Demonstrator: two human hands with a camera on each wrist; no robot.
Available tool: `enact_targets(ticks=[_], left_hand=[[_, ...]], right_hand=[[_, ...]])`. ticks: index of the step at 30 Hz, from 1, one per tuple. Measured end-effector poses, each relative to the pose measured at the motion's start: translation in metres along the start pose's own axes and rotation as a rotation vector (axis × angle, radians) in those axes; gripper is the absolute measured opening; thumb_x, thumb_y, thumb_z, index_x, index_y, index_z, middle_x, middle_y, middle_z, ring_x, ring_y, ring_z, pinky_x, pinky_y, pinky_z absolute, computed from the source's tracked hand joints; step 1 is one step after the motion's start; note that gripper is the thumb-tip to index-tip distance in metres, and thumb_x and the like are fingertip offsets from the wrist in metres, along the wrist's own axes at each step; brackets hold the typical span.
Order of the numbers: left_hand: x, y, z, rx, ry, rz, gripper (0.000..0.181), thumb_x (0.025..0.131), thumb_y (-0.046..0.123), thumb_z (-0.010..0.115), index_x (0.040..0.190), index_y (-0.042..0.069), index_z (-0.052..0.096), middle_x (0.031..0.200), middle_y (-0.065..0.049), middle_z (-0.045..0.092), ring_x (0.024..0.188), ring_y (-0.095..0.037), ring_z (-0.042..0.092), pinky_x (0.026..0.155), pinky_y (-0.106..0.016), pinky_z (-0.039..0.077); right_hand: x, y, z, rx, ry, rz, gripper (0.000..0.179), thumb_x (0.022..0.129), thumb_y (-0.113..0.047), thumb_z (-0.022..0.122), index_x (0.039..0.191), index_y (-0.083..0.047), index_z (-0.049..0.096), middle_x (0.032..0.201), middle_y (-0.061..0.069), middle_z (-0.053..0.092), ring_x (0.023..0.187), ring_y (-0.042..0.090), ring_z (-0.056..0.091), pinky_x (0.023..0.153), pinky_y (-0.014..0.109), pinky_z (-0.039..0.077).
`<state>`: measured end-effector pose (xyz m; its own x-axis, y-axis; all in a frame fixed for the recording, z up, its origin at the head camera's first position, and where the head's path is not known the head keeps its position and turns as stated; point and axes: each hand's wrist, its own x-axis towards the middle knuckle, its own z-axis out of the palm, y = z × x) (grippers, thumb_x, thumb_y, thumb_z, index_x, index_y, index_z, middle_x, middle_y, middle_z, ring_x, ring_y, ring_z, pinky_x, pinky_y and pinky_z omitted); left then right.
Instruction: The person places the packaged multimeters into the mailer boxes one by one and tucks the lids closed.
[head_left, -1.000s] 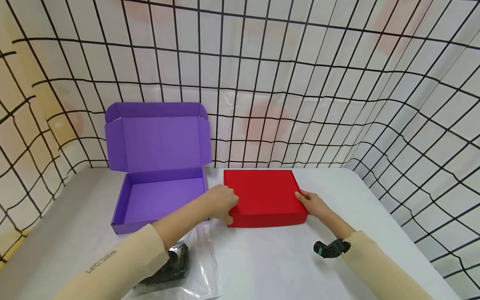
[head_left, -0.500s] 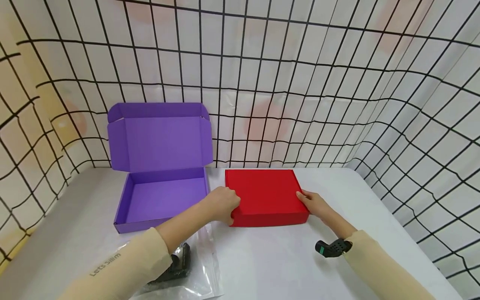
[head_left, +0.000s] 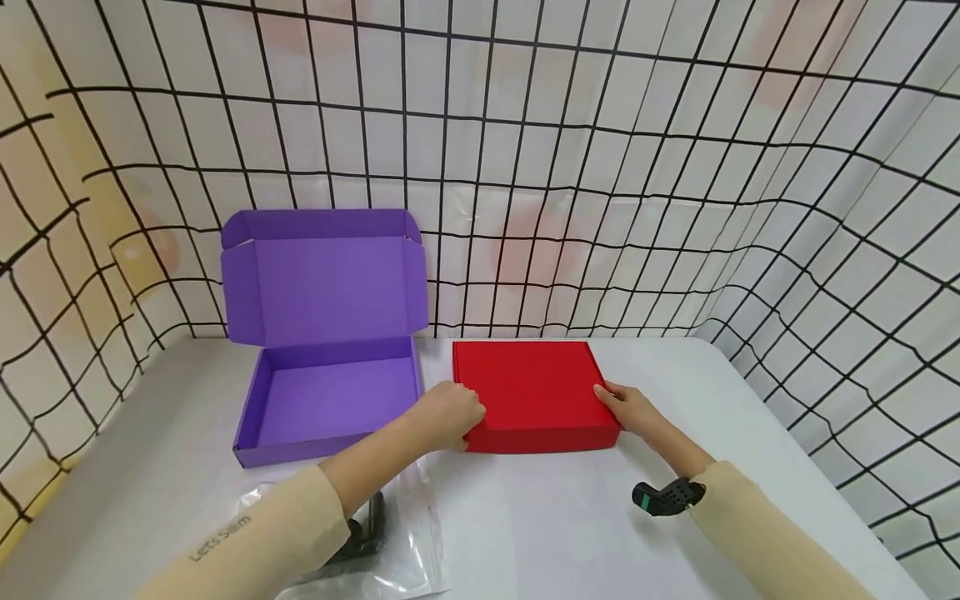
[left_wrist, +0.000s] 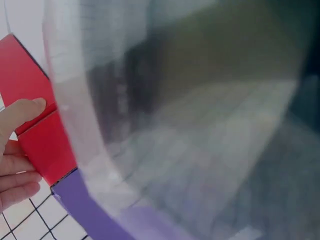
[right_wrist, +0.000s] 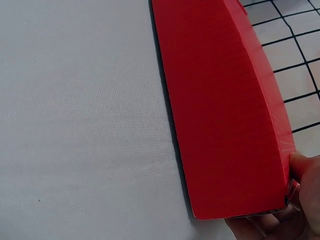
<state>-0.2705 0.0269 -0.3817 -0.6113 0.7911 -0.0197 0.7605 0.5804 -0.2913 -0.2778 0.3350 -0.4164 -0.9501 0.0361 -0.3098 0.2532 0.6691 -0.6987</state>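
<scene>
A closed red cardboard box lies flat on the white table, lid down. My left hand grips its left side near the front corner; in the left wrist view the thumb presses on the red cardboard and the other fingers bend along the side. At the opposite end my right hand holds the right side, thumb on the top edge and fingers beneath the corner. Left of the red box stands an open purple cardboard box with its lid raised and nothing seen inside.
Under the left forearm lies a clear plastic bag with a dark object in it, partly hidden. Black wire mesh fences the back and sides of the white table. Blurred clear plastic covers much of the left wrist view.
</scene>
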Motion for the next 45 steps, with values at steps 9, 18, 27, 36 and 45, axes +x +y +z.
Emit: enact_targets(ticks=[9,18,27,36,45], left_hand=[[0.001,0.005,0.002,0.101,-0.034,0.038,0.021,0.069,0.034,0.079,0.076,0.019,0.066,0.062,0.006,0.057,0.059,-0.009,0.053,0.057,-0.02,0.046],[0.004,0.014,-0.001,0.204,-0.037,0.032,0.018,0.072,0.03,0.078,0.085,0.02,0.071,0.067,0.005,0.063,0.062,-0.011,0.057,0.061,-0.022,0.05],[0.007,0.02,0.002,0.27,0.015,0.02,0.013,0.074,0.023,0.076,0.087,0.023,0.072,0.071,0.005,0.066,0.068,-0.014,0.062,0.067,-0.03,0.054],[0.004,0.012,0.001,0.296,0.03,0.074,0.009,0.073,0.024,0.077,0.079,0.021,0.072,0.063,0.006,0.062,0.055,-0.009,0.055,0.056,-0.022,0.05],[0.007,0.01,0.004,0.257,0.016,0.091,0.007,0.074,0.021,0.077,0.076,0.02,0.07,0.059,0.006,0.058,0.051,-0.008,0.048,0.052,-0.017,0.043]], right_hand=[[0.002,-0.001,0.001,0.0,0.009,0.004,0.068,0.097,-0.042,0.04,0.143,0.003,0.021,0.125,0.03,0.048,0.096,0.029,0.055,0.08,0.032,0.052],[0.003,-0.002,0.0,0.002,0.008,0.012,0.07,0.096,-0.044,0.04,0.143,0.003,0.02,0.127,0.03,0.046,0.098,0.031,0.055,0.081,0.034,0.052],[0.001,-0.002,-0.003,-0.006,0.005,0.013,0.07,0.096,-0.044,0.04,0.144,0.003,0.017,0.13,0.031,0.042,0.101,0.032,0.053,0.081,0.034,0.052],[0.002,-0.002,0.001,-0.028,0.009,0.013,0.07,0.096,-0.045,0.04,0.144,0.002,0.019,0.128,0.03,0.046,0.098,0.03,0.054,0.079,0.032,0.052],[0.002,0.0,0.0,-0.012,0.007,0.011,0.074,0.094,-0.049,0.041,0.144,0.001,0.019,0.129,0.03,0.044,0.1,0.032,0.053,0.082,0.034,0.051]])
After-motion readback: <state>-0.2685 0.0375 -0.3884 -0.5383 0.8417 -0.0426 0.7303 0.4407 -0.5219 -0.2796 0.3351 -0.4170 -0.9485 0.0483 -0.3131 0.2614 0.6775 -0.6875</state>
